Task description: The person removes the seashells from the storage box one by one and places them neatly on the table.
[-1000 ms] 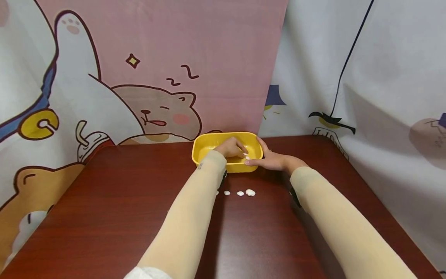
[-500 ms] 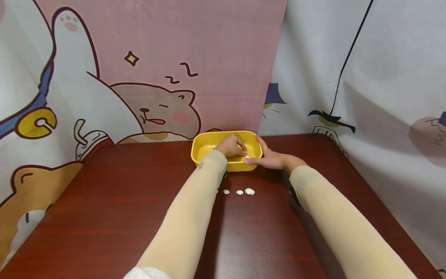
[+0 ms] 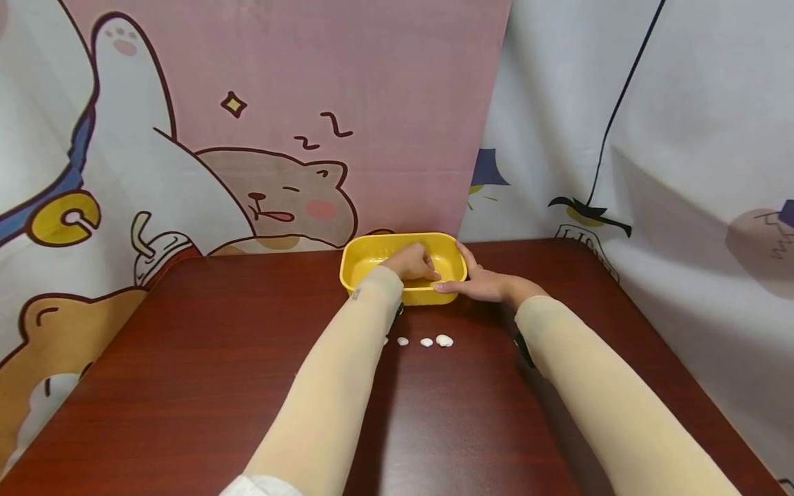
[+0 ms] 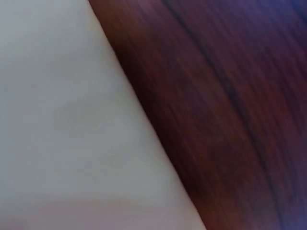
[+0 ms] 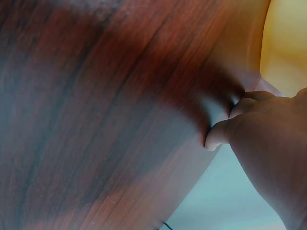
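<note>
In the head view, a yellow plastic basin (image 3: 372, 242) stands at the back of the table. My left hand (image 3: 411, 262) reaches into it, fingers curled down near the front right of its floor. Small white seashells seen at these fingertips earlier are now covered by the hand. At the basin's right corner my right hand (image 3: 486, 284) holds the wall, thumb over the front rim and fingers along the outer side. The right wrist view shows fingers (image 5: 218, 134) of that hand low beside the basin. White seashells (image 3: 444, 340) lie in a row in front, partly behind the left forearm.
The dark red-brown table (image 3: 236, 331) has a cartoon-printed cloth (image 3: 409, 110) hanging behind it and a pale cloth (image 3: 701, 207) along the right. Pale sleeves cover both forearms. The left wrist view shows only blurred sleeve and table.
The left fingers have curled in further over the shells inside the basin, and those shells are out of sight. The right hand and the row on the table stay put.
</note>
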Demonstrator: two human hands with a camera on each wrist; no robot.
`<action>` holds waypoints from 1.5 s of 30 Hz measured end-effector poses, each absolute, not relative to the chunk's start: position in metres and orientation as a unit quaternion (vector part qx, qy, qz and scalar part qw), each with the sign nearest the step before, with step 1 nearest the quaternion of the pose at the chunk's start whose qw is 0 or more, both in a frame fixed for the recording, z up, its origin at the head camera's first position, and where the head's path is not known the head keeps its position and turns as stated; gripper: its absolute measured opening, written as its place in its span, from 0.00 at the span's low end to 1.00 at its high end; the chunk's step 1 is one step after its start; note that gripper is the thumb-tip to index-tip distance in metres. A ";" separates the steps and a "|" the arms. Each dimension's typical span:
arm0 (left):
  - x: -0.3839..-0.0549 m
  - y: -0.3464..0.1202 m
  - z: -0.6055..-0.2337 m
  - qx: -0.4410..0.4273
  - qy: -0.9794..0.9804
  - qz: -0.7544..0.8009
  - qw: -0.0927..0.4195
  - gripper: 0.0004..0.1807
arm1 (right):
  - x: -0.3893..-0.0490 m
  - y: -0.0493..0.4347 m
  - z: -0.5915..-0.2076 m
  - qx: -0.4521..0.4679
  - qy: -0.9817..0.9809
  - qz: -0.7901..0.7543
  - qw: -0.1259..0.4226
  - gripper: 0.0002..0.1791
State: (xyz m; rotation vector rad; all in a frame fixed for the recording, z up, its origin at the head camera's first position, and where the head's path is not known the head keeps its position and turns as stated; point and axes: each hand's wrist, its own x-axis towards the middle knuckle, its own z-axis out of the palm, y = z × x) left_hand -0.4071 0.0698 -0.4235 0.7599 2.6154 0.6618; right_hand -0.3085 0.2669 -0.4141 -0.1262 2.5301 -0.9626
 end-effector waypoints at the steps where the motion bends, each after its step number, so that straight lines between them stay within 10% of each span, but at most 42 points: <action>1: -0.407 0.069 -0.423 0.265 0.919 0.235 0.172 0.14 | -0.309 0.267 -0.414 -0.046 0.912 -0.347 0.214 0.71; 27: -0.353 0.001 -0.329 0.363 0.852 0.322 0.196 0.10 | -0.307 0.277 -0.419 -0.044 0.905 -0.371 0.202 0.73; 45: -0.259 -0.082 -0.397 0.355 0.828 0.348 0.261 0.08 | -0.307 0.268 -0.418 -0.041 0.901 -0.383 0.198 0.74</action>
